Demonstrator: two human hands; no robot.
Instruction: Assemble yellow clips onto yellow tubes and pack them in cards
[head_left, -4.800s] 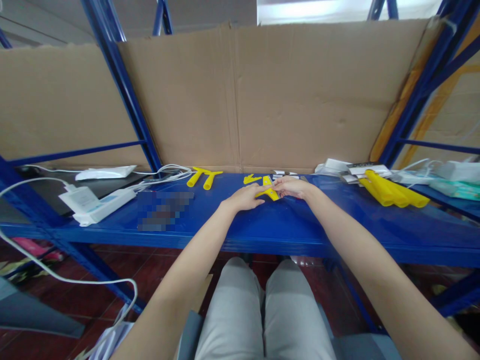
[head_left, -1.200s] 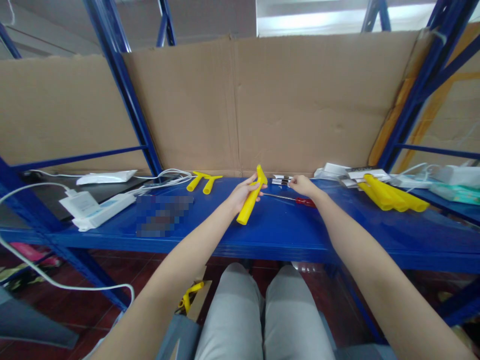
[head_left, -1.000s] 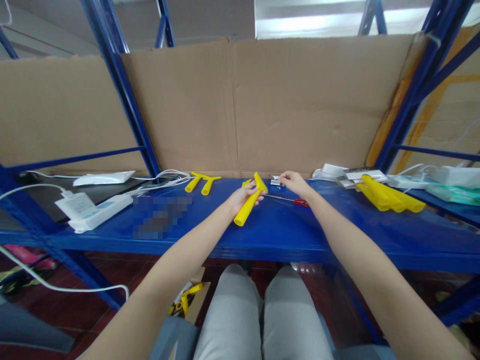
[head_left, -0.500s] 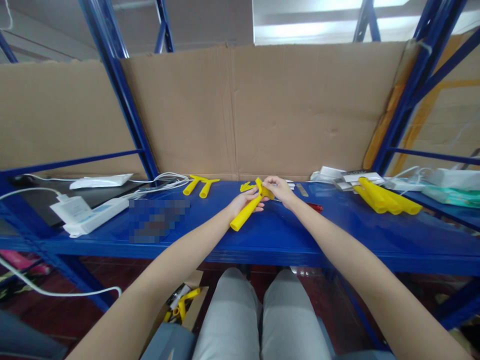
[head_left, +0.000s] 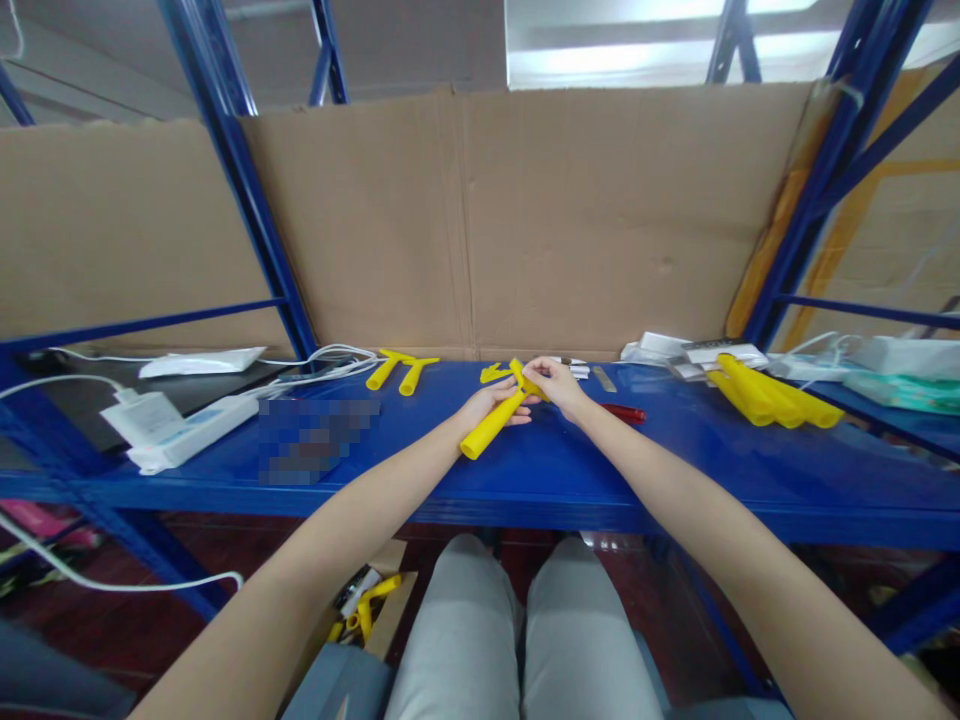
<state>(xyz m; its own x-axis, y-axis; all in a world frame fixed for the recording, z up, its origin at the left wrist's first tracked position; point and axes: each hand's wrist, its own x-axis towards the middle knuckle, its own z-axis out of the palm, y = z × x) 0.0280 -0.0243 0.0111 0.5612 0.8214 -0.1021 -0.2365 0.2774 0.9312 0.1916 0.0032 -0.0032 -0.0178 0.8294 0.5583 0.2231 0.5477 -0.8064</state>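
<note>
My left hand (head_left: 486, 403) is closed round the stem of a yellow T-shaped plastic handle (head_left: 489, 430), whose round hollow end points down toward me. My right hand (head_left: 555, 381) pinches the crosspiece at the far end, and its fingers hide much of that part. Just behind my hands lie small yellow pieces (head_left: 493, 373). A red tool (head_left: 625, 413) is on the table under my right forearm, partly covered. Beyond it rests a flat grey metal strip (head_left: 604, 379).
Two yellow T-shaped handles (head_left: 411, 378) stand back left; several more yellow handles (head_left: 772, 395) are piled at right beside white packets (head_left: 724, 355). A white power strip (head_left: 195, 430) with cables lies left. Below, a cardboard box (head_left: 394, 620) holds yellow parts. Cardboard (head_left: 600, 220) walls the back.
My right hand has shifted slightly left and closer in against the handle's crosspiece, uncovering more of the red tool. My left hand keeps its grip, nearly still.
</note>
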